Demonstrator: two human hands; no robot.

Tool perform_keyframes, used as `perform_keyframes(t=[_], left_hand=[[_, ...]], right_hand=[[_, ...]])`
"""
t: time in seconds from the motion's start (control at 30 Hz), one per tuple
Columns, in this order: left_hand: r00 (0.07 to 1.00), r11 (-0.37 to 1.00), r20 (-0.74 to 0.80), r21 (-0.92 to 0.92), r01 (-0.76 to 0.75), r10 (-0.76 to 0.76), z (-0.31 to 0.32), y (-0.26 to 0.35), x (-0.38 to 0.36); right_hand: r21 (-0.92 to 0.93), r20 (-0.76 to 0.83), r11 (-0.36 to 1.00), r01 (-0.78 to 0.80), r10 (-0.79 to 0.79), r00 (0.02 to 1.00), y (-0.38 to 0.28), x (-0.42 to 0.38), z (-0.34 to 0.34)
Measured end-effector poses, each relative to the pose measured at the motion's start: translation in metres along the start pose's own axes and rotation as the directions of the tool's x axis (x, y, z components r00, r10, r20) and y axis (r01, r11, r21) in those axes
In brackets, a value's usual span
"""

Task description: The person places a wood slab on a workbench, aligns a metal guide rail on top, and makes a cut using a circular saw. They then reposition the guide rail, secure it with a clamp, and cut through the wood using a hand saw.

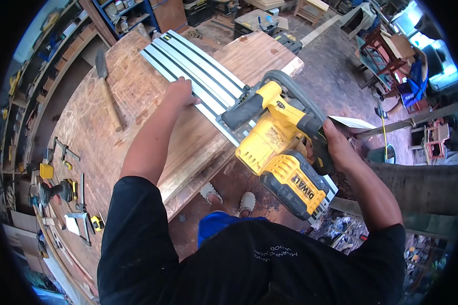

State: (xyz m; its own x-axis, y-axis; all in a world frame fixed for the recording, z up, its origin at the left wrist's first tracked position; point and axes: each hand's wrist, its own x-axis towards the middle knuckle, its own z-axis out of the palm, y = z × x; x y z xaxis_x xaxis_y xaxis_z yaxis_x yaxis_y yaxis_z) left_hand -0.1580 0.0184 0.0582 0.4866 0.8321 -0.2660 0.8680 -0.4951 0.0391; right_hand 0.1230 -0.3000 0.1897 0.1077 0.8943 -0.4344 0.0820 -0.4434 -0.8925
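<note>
A yellow and black DeWalt track saw (275,137) sits tilted in view on a long silver guide rail (208,73) with dark strips. My right hand (336,145) is wrapped round the saw's black rear handle. At the rail's near-left edge, my left hand (180,92) holds it with bent fingers and thumb, pressing toward the wood. Under the rail lies a thick wooden slab (262,48) on the workbench (132,56). The rail's near end sticks out past the slab, beneath the saw. The blade is hidden.
A wood-handled chisel-like tool (108,99) lies on the bench left of my left arm. Clamps (65,150), a cordless drill (56,192) and a tape measure (97,222) lie at the left. Wooden stools (387,48) stand at the right. Scraps litter the floor.
</note>
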Motion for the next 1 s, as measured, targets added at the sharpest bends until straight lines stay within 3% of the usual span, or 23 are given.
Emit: perform_keyframes(t=[0.37, 0.63, 1.0], left_hand=[[0.997, 0.999, -0.065, 0.008, -0.035, 0.035, 0.008, -0.004, 0.005], [0.997, 0.999, -0.068, 0.009, -0.033, 0.034, 0.006, -0.003, 0.004], [0.998, 0.999, -0.056, 0.03, -0.011, 0.013, 0.006, -0.002, 0.005]], right_hand=[[-0.065, -0.053, 0.997, 0.05, -0.053, 0.997, 0.005, 0.002, -0.002], [-0.152, 0.018, 0.988, 0.04, -0.038, 0.999, 0.011, 0.006, -0.011], [-0.088, 0.013, 0.996, 0.03, -0.029, 0.999, 0.012, 0.007, -0.009]])
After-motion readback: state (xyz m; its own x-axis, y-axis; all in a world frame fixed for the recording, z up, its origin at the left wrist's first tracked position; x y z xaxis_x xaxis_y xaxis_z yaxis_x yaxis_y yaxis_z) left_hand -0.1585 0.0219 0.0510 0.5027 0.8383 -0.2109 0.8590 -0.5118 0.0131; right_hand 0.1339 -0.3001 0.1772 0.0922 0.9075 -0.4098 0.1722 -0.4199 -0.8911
